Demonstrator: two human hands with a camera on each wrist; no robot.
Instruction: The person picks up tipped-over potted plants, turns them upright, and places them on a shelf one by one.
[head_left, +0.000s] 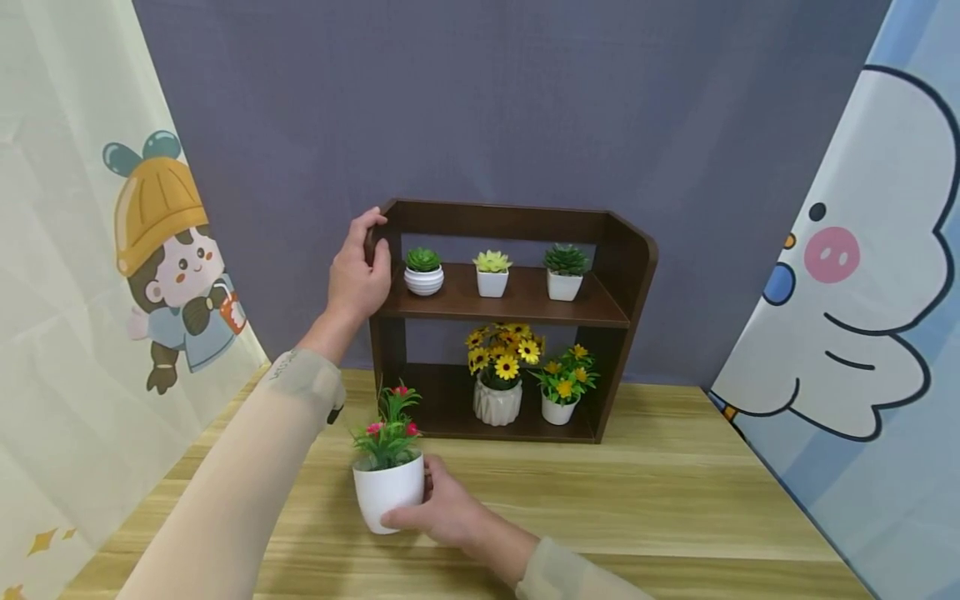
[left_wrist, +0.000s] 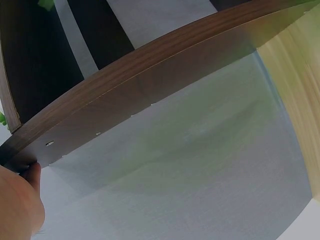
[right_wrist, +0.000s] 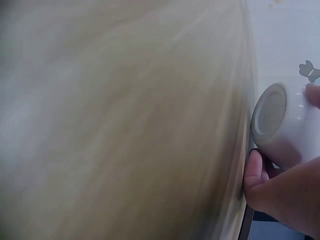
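In the right wrist view, the wooden table [right_wrist: 125, 120] is showing only as a pale blur, and the white pot [right_wrist: 285, 125] is running off the right edge, its plant unseen. In the left wrist view, the left hand [left_wrist: 17, 200] is being cut off at the corner, and the dark shelf [left_wrist: 125, 95] is crossing beyond both edges. In the head view, the right hand [head_left: 442, 508] is partly hiding behind the pot.

Dark wood-grain shelf [head_left: 517, 308], matt, pale wooden table [head_left: 675, 500], smooth white pot [head_left: 387, 492], semi-gloss.
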